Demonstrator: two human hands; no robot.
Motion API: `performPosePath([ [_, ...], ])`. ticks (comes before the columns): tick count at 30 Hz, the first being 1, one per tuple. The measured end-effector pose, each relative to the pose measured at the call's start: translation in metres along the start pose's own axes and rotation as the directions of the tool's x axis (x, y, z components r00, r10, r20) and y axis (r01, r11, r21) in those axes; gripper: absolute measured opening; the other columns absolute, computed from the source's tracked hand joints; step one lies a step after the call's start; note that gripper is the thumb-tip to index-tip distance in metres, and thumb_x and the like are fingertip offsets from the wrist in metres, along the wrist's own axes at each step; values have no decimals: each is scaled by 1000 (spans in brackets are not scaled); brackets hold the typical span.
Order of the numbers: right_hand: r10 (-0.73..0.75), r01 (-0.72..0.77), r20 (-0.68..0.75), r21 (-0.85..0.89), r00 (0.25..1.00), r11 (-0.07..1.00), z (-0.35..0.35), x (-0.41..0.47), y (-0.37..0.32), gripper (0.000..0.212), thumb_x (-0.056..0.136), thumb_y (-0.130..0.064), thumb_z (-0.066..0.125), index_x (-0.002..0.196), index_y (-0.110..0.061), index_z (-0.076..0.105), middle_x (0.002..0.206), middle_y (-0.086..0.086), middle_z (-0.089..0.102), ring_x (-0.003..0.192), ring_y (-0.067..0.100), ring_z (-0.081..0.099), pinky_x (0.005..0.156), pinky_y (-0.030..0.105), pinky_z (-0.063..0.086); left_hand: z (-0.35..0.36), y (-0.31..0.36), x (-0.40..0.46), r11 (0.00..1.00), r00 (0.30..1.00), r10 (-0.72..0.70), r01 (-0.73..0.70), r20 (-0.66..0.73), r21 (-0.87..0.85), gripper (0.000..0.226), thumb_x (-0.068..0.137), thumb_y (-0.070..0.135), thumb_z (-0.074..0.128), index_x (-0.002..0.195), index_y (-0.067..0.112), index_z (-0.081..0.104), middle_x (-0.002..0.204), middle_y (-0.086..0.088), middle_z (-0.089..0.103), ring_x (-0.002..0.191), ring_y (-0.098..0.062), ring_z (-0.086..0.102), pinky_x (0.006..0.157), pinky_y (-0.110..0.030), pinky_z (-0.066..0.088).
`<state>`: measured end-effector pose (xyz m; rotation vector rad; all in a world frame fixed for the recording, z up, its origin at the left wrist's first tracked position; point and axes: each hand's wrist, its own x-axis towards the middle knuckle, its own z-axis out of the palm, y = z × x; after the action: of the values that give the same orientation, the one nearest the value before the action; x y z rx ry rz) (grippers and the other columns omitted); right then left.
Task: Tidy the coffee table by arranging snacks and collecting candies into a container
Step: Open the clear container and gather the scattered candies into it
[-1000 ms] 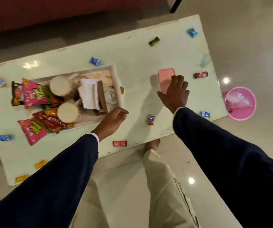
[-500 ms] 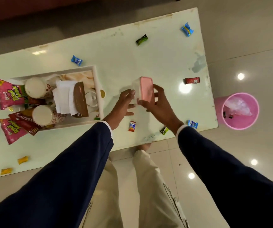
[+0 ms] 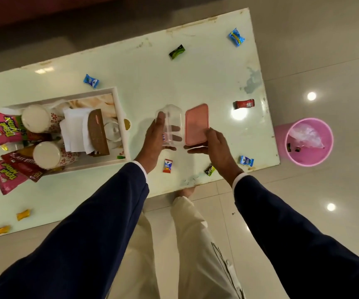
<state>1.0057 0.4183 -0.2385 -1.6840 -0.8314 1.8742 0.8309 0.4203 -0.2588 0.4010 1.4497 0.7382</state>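
place: looks like a home living room
table: low pale coffee table (image 3: pixel 195 83) with sweets scattered about
floor: glossy tiles (image 3: pixel 325 61) bouncing ceiling lights
far side: dark red sofa edge (image 3: pixel 44 7)
right: small pink waste bin (image 3: pixel 290 156)

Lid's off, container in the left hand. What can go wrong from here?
1. The left hand holds the clear container only by its side; it may slip or tip while being loaded.
2. The pink lid is gripped at one end by the right hand and could drop.
3. The green candy and blue candy lie close to the table edge; a sleeve could sweep them off.
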Motion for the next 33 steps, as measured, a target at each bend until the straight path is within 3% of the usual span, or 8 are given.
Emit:
performPosePath([
  [4, 43, -53, -186, -53, 982, 997, -24, 29, -5, 22, 102, -11, 37, 107, -7, 57, 107, 22, 69, 76, 31, 74, 63, 39, 64, -23, 2, 4, 996, 993, -42, 51, 113, -73, 67, 93, 66, 34, 143, 24, 51, 115, -14, 68, 81, -27, 72, 67, -39, 59],
  [9, 200, -235, -226, -139, 953, 962, -42, 61, 3, 32, 100, -6, 38, 128, 0, 52, 124, 24, 64, 86, 34, 71, 78, 43, 62, -31, -2, 6, 990, 990, -68, 82, 124, -113, 64, 94, 64, 38, 144, 26, 52, 116, -9, 62, 89, -27, 73, 72, -41, 59],
  [13, 224, -299, -361, -167, 905, 939, -42, 57, 9, 45, 96, -16, 56, 137, -5, 41, 129, 20, 58, 87, 30, 70, 78, 43, 62, -28, -8, 5, 989, 992, -94, 103, 81, -109, 59, 95, 64, 40, 140, 28, 54, 121, -6, 68, 101, -26, 71, 90, -52, 55],
  [16, 169, -369, -451, -405, 877, 837, -34, 39, 14, 57, 92, -32, 65, 137, -6, 41, 136, 14, 43, 111, 33, 60, 98, 50, 53, -26, -14, 3, 990, 993, -105, 110, 52, -87, 55, 102, 61, 33, 140, 28, 54, 123, -4, 70, 103, -24, 69, 91, -52, 53],
  [18, 87, -256, -358, -457, 930, 852, -20, 22, 15, 50, 94, -40, 63, 133, -11, 49, 134, 12, 48, 113, 29, 59, 97, 45, 52, -24, -17, -1, 988, 991, -124, 129, 53, -86, 57, 103, 60, 31, 143, 26, 52, 126, -6, 71, 103, -24, 70, 85, -44, 54],
  [22, 142, -130, 39, -218, 989, 967, 19, 3, 12, 27, 99, -36, 60, 123, -23, 57, 109, 8, 69, 83, 19, 72, 67, 27, 58, -26, -24, -8, 984, 988, -129, 138, 91, -110, 57, 105, 58, 25, 144, 25, 52, 128, -4, 71, 107, -24, 73, 80, -39, 59],
  [29, -10, -4, -35, -384, 999, 923, 55, 30, 6, 23, 95, -9, 56, 117, -15, 58, 79, 4, 63, 66, 19, 68, 62, 30, 63, -48, -24, -13, 991, 980, 43, -18, -192, 130, 36, 108, 43, 40, 139, 27, 50, 137, 1, 58, 123, -22, 59, 89, -38, 53],
  [33, -30, -15, -86, -482, 996, 876, 74, 51, 2, 27, 93, -7, 54, 119, -13, 51, 80, 8, 65, 72, 30, 70, 66, 41, 64, -71, -29, -9, 976, 983, 96, -62, -156, 208, 37, 104, 21, 54, 141, 24, 50, 141, -1, 54, 122, -20, 58, 92, -35, 50],
])
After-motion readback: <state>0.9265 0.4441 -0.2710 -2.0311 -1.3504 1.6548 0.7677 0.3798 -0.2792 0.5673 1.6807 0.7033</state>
